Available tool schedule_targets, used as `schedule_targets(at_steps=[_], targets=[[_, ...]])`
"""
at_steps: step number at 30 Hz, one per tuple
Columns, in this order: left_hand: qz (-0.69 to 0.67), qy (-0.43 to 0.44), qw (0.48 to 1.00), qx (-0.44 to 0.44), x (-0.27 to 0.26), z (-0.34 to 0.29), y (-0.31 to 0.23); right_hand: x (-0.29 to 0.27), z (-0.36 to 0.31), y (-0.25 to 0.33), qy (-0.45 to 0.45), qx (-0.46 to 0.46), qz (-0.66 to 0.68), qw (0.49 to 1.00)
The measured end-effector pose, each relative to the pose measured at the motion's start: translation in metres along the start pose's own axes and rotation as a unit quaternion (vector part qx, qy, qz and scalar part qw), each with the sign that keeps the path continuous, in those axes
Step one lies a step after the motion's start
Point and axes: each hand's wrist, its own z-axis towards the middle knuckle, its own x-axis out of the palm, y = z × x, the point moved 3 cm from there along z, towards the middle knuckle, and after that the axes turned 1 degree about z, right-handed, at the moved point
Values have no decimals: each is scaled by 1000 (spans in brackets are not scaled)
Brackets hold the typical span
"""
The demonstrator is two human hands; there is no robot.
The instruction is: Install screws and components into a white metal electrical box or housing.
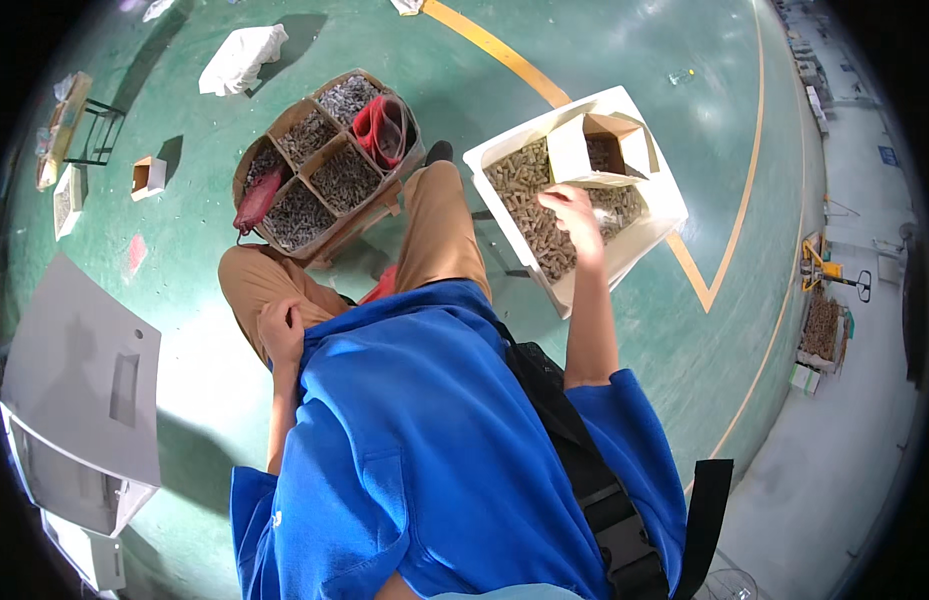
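My right hand (576, 213) is over a white plastic bin (656, 200) heaped with small greyish-brown cylindrical pieces (529, 205). Its fingers are drawn together just above the pieces; whatever they hold is too small to make out. Inside the bin, beside that hand, stands an open white cardboard box (569, 150) with brown inner walls and some pieces in it. My left hand (281, 331) rests on my left thigh with its fingers curled in, so its palm is hidden.
Ahead of my knees, a divided cardboard box (336, 222) holds grey small parts and two red bags (382, 132) (257, 200). A grey-white cabinet (79, 370) stands at left. A white bag (242, 60) and small box (148, 177) lie on the green floor.
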Motion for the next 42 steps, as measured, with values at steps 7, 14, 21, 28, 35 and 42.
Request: schedule_targets(at_steps=[7, 14, 21, 28, 35, 42], targets=[[5, -5, 1000, 8, 1, 2, -6, -27, -2, -22, 3, -17, 318, 948], [13, 5, 1000, -6, 1, 0, -4, 14, 21, -22, -199, -222, -400, 867], [3, 9, 1000, -4, 1, 3, -12, 9, 16, -19, -214, -206, -412, 861], [-18, 9, 1000, -2, 6, 3, -6, 16, 32, -9, -225, -177, -518, 806], [-35, -6, 999, 2, 1, 3, -7, 17, 26, -12, -149, -219, -446, 855], [-25, -19, 999, 14, 2, 4, -8, 23, 29, -24, -155, -282, -355, 878]])
